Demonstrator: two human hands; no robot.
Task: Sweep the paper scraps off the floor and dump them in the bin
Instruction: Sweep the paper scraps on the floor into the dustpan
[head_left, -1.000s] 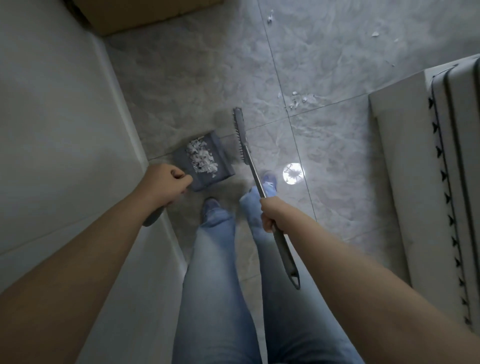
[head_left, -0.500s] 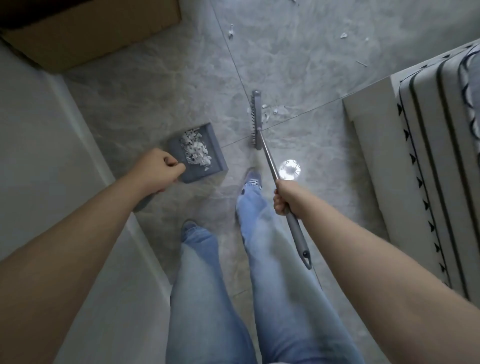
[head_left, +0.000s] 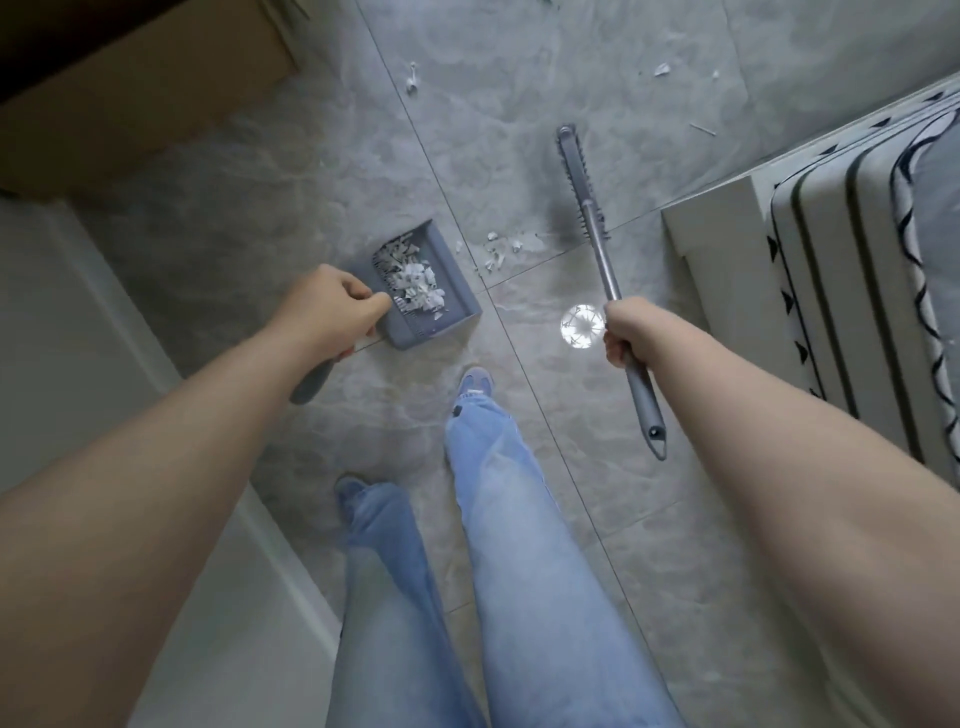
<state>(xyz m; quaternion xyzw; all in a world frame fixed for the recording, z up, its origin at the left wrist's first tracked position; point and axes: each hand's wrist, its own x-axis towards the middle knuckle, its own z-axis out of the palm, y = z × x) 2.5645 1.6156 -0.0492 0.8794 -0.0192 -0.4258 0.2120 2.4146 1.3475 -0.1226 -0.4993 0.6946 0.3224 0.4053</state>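
Note:
My left hand (head_left: 332, 312) grips the handle of a grey dustpan (head_left: 457, 296), which holds a heap of white paper scraps (head_left: 413, 280). My right hand (head_left: 631, 335) grips the metal handle of a grey broom (head_left: 576, 176), whose head lies to the right of the pan. A small cluster of loose scraps (head_left: 501, 252) lies on the grey tile floor between the pan and the broom head. More stray scraps (head_left: 662, 70) lie farther ahead, and one (head_left: 412, 83) near a tile seam. No bin is in view.
A cardboard box (head_left: 140, 93) stands at the far left against a white wall (head_left: 67, 338). A bed with a striped, patterned cover (head_left: 857, 270) borders the floor on the right. My jeans-clad legs and shoes (head_left: 472, 384) stand below the dustpan.
I have stepped forward. The broom head has swung to the right, away from the pan, uncovering the small scrap cluster. The dustpan stays in my left hand with its heap.

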